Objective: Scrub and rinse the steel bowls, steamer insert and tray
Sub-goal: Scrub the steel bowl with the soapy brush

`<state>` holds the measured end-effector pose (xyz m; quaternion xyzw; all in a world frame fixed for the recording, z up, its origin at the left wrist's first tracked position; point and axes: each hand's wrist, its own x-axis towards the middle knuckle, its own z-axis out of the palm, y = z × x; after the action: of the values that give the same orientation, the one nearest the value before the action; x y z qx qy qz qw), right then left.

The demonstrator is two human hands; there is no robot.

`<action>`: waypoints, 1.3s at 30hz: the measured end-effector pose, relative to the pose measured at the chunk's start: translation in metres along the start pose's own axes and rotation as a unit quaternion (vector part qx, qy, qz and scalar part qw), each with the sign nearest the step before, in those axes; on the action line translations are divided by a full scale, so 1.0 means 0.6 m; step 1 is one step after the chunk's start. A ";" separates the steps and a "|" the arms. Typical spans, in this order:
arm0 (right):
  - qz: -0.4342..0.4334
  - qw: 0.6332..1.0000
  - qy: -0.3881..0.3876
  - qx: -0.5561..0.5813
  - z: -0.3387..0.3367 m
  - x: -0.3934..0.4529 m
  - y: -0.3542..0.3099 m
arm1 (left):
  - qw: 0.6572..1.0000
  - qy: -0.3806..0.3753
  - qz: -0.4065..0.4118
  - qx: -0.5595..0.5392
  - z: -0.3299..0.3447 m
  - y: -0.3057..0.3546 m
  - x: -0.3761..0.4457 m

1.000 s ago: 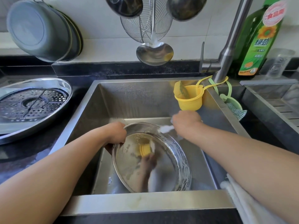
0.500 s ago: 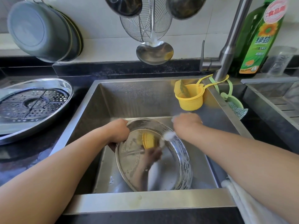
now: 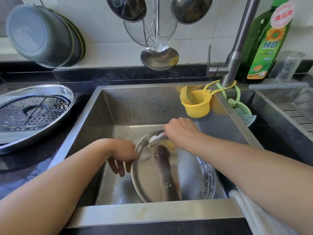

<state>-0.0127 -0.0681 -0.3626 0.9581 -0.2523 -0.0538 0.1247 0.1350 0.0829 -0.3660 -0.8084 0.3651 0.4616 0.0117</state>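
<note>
Left counter: tray [image 3: 10, 139] with the steamer insert [image 3: 32, 112] lying in it, both waiting their turn.

In the sink [image 3: 152, 216], toward its front edge, the steel bowl [image 3: 172, 168] is tipped up on its rim, mouth facing right.

Left hand [image 3: 121, 157] grips the bowl's left rim, thumb over the edge, fingers curled down behind the wall.

Right hand [image 3: 182, 129] is closed round a white brush [image 3: 155, 139]; its sudsy head sits on the upper inner wall, by the far rim. The head is blurred, so contact is likely, not certain.

To do this step well: keep the left grip firm so the wet steel does not spin, work the brush round the inner wall in short strokes, and turn the bowl a little at a time so no arc is missed.

Against half a second ago: the bowl stands steeper, the left hand has slid lower on the rim, and the right hand has pushed the brush further left along the top.
</note>
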 end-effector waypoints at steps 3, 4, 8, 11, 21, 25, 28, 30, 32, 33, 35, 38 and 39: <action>0.034 0.982 -0.187 -0.014 0.012 -0.001 0.015 | 0.990 -0.100 -0.057 0.086 0.010 -0.015 -0.002; 0.023 0.971 -0.237 -0.032 0.012 -0.001 0.016 | 0.988 -0.103 -0.063 0.092 0.011 -0.017 -0.001; -0.064 0.945 -0.310 -0.079 -0.017 0.000 0.021 | 0.999 0.010 -0.033 0.036 0.012 -0.019 0.024; -0.091 0.953 -0.281 -0.070 -0.039 0.002 0.022 | 0.996 0.053 0.023 -0.065 0.034 -0.010 0.042; 0.006 0.930 -0.368 -0.015 -0.018 0.001 0.004 | 0.989 0.109 0.011 -0.102 0.045 -0.012 0.047; 0.026 0.957 -0.287 0.038 -0.010 0.002 -0.017 | 0.992 0.070 0.023 -0.107 0.065 -0.011 0.052; 0.018 0.979 -0.176 0.098 0.008 0.004 -0.026 | 0.991 -0.003 -0.020 -0.135 0.073 -0.010 0.044; -0.034 0.982 -0.147 0.111 0.017 0.002 -0.038 | 0.988 -0.101 -0.046 -0.107 0.066 -0.009 0.031; -0.125 0.965 -0.200 0.111 0.019 -0.005 -0.052 | 0.983 -0.169 -0.068 -0.027 0.053 -0.010 0.019; -0.161 0.947 -0.255 0.112 0.019 -0.010 -0.057 | 0.983 -0.163 -0.083 0.007 0.044 -0.012 0.015; -0.189 0.896 -0.378 0.132 0.016 -0.020 -0.056 | 0.992 -0.074 -0.097 0.035 0.026 -0.021 0.021; -0.205 0.860 -0.451 0.125 0.016 -0.018 -0.048 | 0.993 0.042 -0.104 -0.045 0.014 -0.037 0.044; -0.207 0.855 -0.462 0.115 0.018 -0.017 -0.046 | 0.989 0.053 -0.117 -0.072 0.016 -0.039 0.049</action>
<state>-0.0102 -0.0423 -0.3802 0.8607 -0.0815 -0.4850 -0.1316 0.1513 0.0865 -0.4014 -0.8675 0.2343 0.4387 -0.0119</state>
